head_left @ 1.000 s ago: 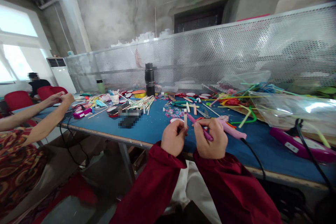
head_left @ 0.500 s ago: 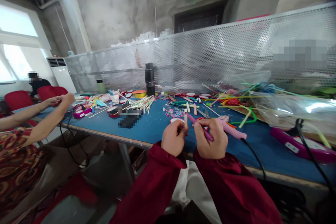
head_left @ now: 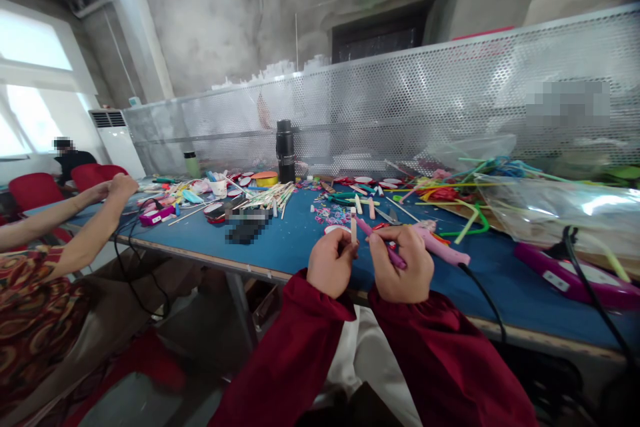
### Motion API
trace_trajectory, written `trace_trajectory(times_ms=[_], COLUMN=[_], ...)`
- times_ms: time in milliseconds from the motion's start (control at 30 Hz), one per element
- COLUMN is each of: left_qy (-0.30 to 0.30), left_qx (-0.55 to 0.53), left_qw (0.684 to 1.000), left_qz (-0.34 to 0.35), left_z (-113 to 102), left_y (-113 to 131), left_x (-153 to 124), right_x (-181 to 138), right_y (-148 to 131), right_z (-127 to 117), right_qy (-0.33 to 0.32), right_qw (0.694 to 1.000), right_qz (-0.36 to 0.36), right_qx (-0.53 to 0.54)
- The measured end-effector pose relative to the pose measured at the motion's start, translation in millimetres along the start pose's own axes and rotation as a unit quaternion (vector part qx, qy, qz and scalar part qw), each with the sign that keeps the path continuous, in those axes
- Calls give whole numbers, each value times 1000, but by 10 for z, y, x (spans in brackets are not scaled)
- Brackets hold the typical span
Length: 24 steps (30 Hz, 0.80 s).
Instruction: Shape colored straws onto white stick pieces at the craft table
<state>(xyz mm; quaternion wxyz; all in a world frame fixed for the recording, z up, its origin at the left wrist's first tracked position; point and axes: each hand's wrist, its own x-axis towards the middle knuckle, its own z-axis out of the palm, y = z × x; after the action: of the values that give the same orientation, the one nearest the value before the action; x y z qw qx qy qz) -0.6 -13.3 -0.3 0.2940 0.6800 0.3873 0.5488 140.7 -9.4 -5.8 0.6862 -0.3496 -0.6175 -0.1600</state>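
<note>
My left hand (head_left: pixel 329 265) is closed in a pinch around a short pale stick (head_left: pixel 353 229) with a whiter top end, held upright. Closed in a writing grip, my right hand (head_left: pixel 404 265) has a purple pen (head_left: pixel 364 225) slanting left, its tip at or very close to the stick; I cannot tell if they touch. Just right of that hand lies a pink glue gun (head_left: pixel 447 250) with a black cable. Beyond both hands are small colourful rubber bands (head_left: pixel 333 215), a white round lid (head_left: pixel 336 230) partly hidden by my left hand, and two short stick pieces (head_left: pixel 371 208).
A black flask (head_left: pixel 285 150) stands at the back against a perforated metal screen (head_left: pixel 380 107). Bundled pale sticks (head_left: pixel 273 197) lie left of centre. Clear plastic bags (head_left: pixel 575 213) and a purple power strip (head_left: pixel 575 277) occupy the right. A co-worker's hands (head_left: pixel 117 188) are at far left.
My hands, the stick and the pen stay nearly where they were. The co-worker's hands at the left have shifted slightly left and up.
</note>
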Motion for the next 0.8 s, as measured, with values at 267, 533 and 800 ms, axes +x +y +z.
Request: trace_trajectory(times_ms=[267,533,800], left_qy=[3,4,3], left_qx=[0,0,7], left_qw=[1000,1000,1000], left_qz=[3,9,3], left_z=[-1,3,-2], left_y=[5,-10,-8], left_x=[-3,-3,-5], right_x=[11,6,-1], right_y=[-46,-11,-3], right_z=[-22,-8,1], right_qy=[-8,3,7], right_qw=[1000,1000,1000], right_qz=[11,-6,2], right_qx=[4,-5,-6])
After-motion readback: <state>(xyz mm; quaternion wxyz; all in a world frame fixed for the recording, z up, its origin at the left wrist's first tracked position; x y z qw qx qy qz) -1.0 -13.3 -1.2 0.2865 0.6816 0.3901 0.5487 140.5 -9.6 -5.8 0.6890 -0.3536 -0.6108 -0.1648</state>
